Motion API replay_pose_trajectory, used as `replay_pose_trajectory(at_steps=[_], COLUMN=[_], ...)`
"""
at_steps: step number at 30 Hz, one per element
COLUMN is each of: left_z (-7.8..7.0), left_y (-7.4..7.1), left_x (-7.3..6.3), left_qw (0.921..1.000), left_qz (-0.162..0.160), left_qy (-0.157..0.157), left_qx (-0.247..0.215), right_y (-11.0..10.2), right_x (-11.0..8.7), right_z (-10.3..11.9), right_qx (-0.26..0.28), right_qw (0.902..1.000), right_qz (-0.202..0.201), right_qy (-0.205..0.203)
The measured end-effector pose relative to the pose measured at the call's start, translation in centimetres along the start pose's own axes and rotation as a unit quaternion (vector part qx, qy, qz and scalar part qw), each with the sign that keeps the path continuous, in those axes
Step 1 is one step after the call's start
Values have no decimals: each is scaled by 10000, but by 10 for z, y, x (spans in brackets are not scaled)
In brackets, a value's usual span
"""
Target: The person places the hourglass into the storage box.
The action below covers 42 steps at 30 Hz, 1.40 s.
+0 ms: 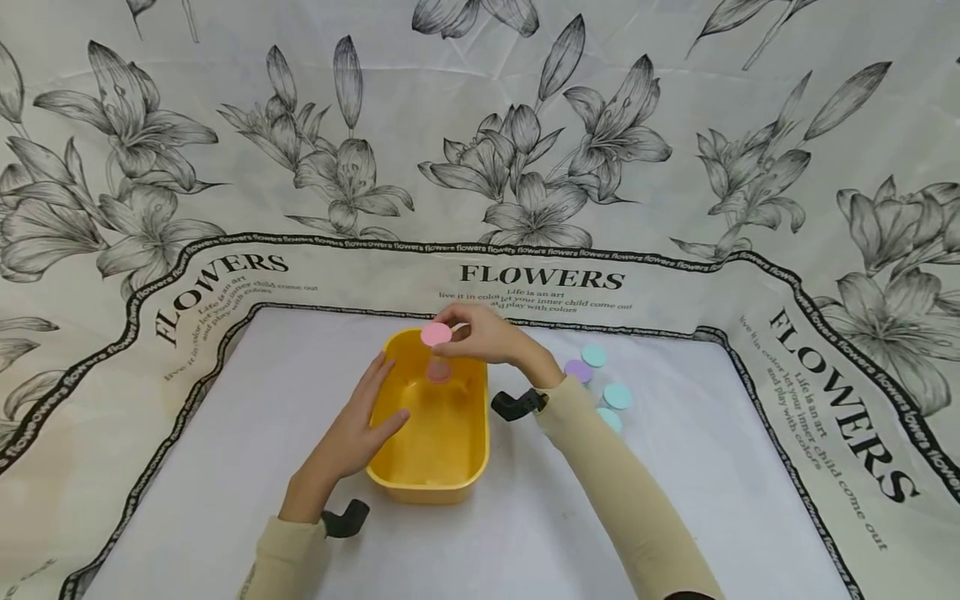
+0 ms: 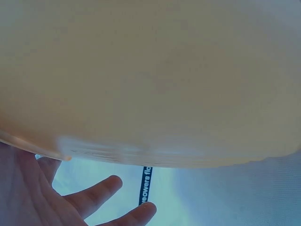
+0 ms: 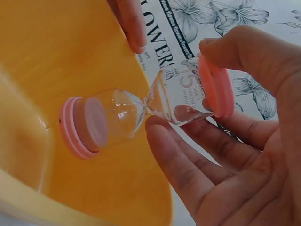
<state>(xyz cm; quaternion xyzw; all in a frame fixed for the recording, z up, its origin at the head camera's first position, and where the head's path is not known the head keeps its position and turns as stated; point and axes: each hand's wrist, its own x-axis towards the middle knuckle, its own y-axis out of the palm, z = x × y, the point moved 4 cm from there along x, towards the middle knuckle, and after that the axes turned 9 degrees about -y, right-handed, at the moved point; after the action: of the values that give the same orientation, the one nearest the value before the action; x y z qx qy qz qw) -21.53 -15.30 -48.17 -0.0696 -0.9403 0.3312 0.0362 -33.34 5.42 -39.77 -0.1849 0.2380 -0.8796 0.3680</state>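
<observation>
My right hand [image 1: 487, 335] grips a small hourglass [image 3: 127, 113] with pink end caps and clear glass. In the right wrist view the thumb lies at the near cap and the fingers curl under the glass; pink sand sits in the far bulb. The hourglass is over the far part of a yellow plastic bin [image 1: 427, 496]. My left hand [image 1: 348, 437] rests along the bin's left rim with straight, spread fingers, its thumb reaching over the inside. Up close in the left wrist view, the bin's pale outer wall [image 2: 155, 84] covers most of the picture.
Right of the bin, partly behind the right forearm, stand several more hourglasses, with turquoise caps [image 1: 617, 396] and a purple cap [image 1: 577, 370]. A white cloth [image 1: 225, 467] covers the table. Flower-printed fabric [image 1: 525, 83] rises behind it and at both sides.
</observation>
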Motion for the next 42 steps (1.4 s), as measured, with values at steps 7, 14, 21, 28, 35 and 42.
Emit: replay_pose_trajectory(at_steps=[7, 14, 21, 28, 35, 42], left_z=[1, -1, -1, 0, 0, -2], left_y=[-1, -1, -4, -1, -3, -4], left_x=[-1, -1, -2, 0, 1, -2], left_qw=[9999, 9999, 9999, 9998, 9992, 9990], left_qz=[-23, -64, -84, -70, -146, -181], left_qy=[-88, -16, 35, -22, 35, 76], left_qx=[45, 125, 136, 196, 358, 401], right_y=[16, 30, 40, 48, 51, 55], right_x=[14, 20, 28, 33, 37, 40], right_z=[-10, -18, -25, -34, -39, -36], right_qx=[-259, -356, -596, -861, -1087, -1234], right_qw=[9985, 9963, 9940, 9886, 9846, 9814], right_qz=[472, 727, 814, 1104, 1245, 1385], right_qy=[97, 290, 410, 558, 572, 499])
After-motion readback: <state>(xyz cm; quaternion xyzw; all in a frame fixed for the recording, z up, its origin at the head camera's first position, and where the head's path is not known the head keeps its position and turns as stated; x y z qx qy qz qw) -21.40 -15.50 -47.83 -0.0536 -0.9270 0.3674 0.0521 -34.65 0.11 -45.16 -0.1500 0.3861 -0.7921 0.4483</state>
